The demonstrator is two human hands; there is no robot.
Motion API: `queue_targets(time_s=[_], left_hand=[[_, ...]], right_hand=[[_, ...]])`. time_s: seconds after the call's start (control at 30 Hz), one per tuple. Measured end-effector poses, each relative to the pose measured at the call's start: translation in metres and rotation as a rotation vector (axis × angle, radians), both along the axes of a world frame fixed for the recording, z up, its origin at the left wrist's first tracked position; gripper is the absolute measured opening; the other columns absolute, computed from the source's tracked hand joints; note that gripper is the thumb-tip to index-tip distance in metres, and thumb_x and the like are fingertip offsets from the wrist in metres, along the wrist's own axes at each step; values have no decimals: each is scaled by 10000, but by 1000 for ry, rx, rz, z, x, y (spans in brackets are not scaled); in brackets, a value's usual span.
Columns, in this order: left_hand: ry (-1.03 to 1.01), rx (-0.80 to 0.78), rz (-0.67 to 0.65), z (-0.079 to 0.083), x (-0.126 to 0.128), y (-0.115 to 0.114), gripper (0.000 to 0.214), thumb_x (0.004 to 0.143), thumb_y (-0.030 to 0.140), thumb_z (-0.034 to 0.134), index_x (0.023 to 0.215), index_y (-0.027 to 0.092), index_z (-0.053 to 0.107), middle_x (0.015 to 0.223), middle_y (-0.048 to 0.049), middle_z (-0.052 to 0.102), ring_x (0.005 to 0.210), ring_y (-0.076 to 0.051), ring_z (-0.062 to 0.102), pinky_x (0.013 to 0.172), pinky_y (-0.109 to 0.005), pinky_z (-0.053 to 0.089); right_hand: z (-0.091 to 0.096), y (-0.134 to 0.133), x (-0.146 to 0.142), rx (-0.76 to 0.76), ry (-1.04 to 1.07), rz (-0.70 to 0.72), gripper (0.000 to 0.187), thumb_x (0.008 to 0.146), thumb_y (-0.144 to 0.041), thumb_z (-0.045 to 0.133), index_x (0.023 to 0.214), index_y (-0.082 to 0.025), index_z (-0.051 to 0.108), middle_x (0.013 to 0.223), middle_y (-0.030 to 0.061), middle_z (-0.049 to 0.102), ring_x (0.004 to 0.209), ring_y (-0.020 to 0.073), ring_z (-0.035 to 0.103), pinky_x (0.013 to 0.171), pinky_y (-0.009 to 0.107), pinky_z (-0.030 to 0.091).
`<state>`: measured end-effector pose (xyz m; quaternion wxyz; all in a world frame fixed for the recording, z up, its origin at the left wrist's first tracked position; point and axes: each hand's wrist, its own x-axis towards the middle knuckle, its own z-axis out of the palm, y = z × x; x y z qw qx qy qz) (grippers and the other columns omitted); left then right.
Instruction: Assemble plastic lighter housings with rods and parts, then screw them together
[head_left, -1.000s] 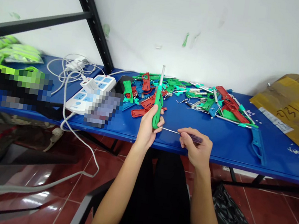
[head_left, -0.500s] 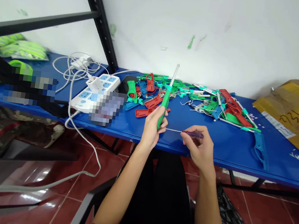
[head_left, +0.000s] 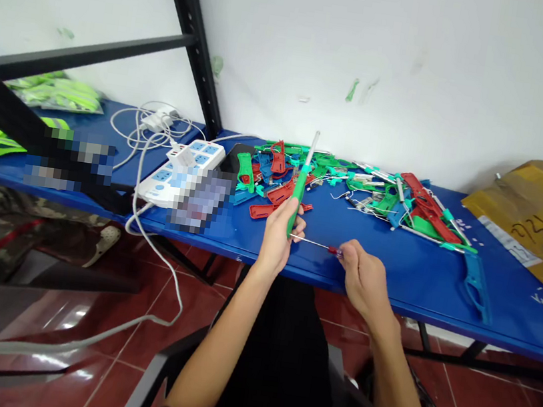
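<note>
My left hand [head_left: 277, 237] is closed around the lower end of a green plastic lighter-like tool [head_left: 299, 190] with a silver tube pointing up and slightly right. My right hand [head_left: 364, 282] grips a small screwdriver [head_left: 319, 244] with a red handle; its thin shaft points left and its tip touches the green tool near my left thumb. Both hands hover over the front edge of the blue table [head_left: 394, 268].
A pile of red, green and blue plastic parts with metal tubes [head_left: 355, 185] lies behind the hands. A white power strip [head_left: 180, 170] with cables sits left, beside a black shelf frame [head_left: 194, 37]. A cardboard box [head_left: 537, 214] lies at the right. A blue part [head_left: 477, 281] rests nearby.
The view has shifted, so everything sits a little lower and to the right. My right hand has turned, so less of the screwdriver handle shows. The green tool stays tilted right.
</note>
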<state>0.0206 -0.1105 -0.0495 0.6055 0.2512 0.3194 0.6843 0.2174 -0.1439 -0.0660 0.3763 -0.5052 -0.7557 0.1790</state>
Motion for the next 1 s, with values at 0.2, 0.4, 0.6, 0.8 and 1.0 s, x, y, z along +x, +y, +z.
queue_targets(time_s=[0.2, 0.4, 0.6, 0.8, 1.0], left_hand=[[62, -3, -14, -2, 1, -1, 480, 855, 591, 870, 838, 170, 641, 743, 29, 525, 530, -52, 425, 436, -180, 299], [75, 7, 20, -3, 1, 1, 457, 848, 557, 891, 831, 169, 649, 772, 21, 540, 542, -50, 432, 432, -174, 296], [26, -16, 7, -2, -1, 2, 349, 874, 455, 875, 875, 160, 689, 893, 0, 609, 619, -54, 503, 478, -169, 373], [12, -61, -2, 0, -2, 2, 305, 904, 427, 852, 891, 168, 692, 876, -2, 640, 648, -66, 549, 525, -172, 413], [-7, -43, 19, -1, -2, 4, 300, 916, 416, 847, 890, 166, 684, 856, 2, 625, 661, -73, 561, 541, -185, 427]], right_hand=[[-2, 0, 4, 27, 107, 101, 244, 1155, -484, 465, 1174, -253, 543, 1145, 80, 731, 936, 217, 704, 828, 323, 514], [0, -3, 0, -5, 17, 65, 383, 1170, -496, 406, 916, -258, 566, 724, 4, 633, 637, 191, 606, 678, 320, 441], [6, 0, 3, 0, 162, 225, 263, 1125, -512, 545, 1187, -256, 557, 1155, 87, 723, 1026, 226, 712, 904, 339, 543], [5, -1, -1, -19, -16, 78, 434, 1166, -523, 385, 869, -258, 557, 696, 9, 628, 620, 193, 612, 658, 317, 429], [3, 0, 5, 8, 110, 254, 230, 1108, -455, 570, 1219, -256, 542, 1195, 100, 734, 986, 239, 736, 830, 340, 553]])
